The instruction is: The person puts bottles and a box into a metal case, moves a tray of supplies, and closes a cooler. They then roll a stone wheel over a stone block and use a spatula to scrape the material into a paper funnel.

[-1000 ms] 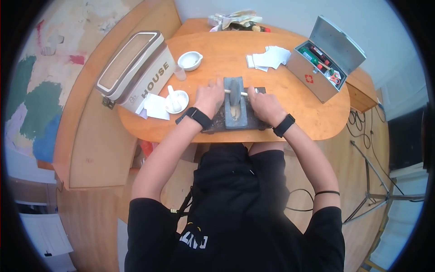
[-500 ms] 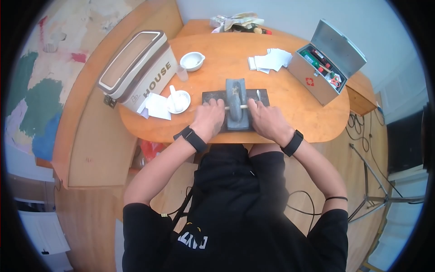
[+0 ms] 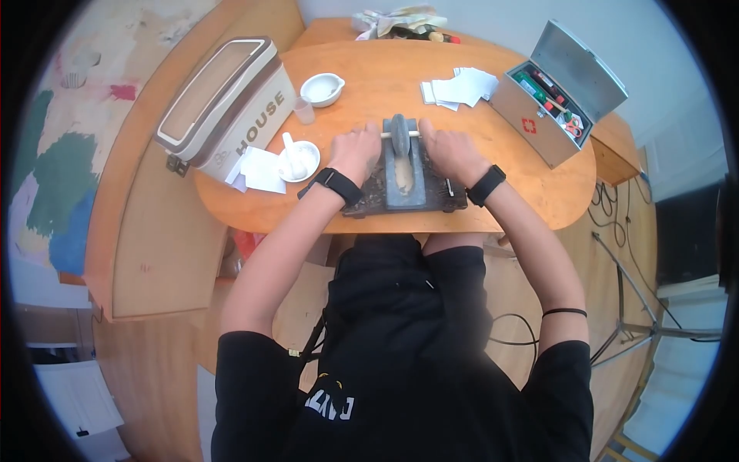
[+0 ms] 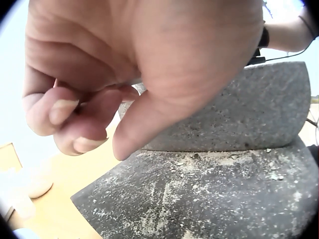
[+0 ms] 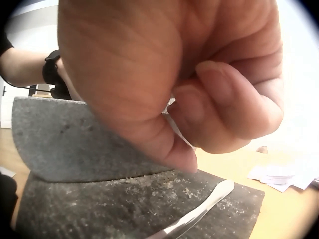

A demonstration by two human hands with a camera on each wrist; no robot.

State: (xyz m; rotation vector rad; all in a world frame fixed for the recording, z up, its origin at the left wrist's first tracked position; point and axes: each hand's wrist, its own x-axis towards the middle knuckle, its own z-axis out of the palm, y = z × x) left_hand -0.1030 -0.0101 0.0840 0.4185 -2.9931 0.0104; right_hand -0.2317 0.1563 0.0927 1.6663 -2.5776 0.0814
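A grey stone grinding wheel (image 3: pixel 399 132) stands on edge at the far end of a long stone trough (image 3: pixel 402 181) that holds pale powder. The trough sits on a dark tray (image 3: pixel 360 203). A thin rod runs through the wheel. My left hand (image 3: pixel 356 150) grips the rod's left end, and my right hand (image 3: pixel 450 152) grips its right end. In the left wrist view my left hand (image 4: pixel 99 119) has its fingers curled beside the wheel (image 4: pixel 249 109). The right wrist view shows my right hand (image 5: pixel 199 114) curled beside the wheel (image 5: pixel 65 139), above the dusty trough (image 5: pixel 114 209).
A metal spatula (image 5: pixel 199 211) lies on the tray at the right. On the left are a "HOUSE" box (image 3: pixel 223 115), a white mortar with pestle (image 3: pixel 299 160), a white bowl (image 3: pixel 322 88) and a small cup (image 3: pixel 304 110). Paper slips (image 3: pixel 462 86) and an open first-aid tin (image 3: pixel 558 96) are at the far right.
Both hands drew the wheel back toward my body, then pushed it away along the trough. It now stands at the trough's far end.
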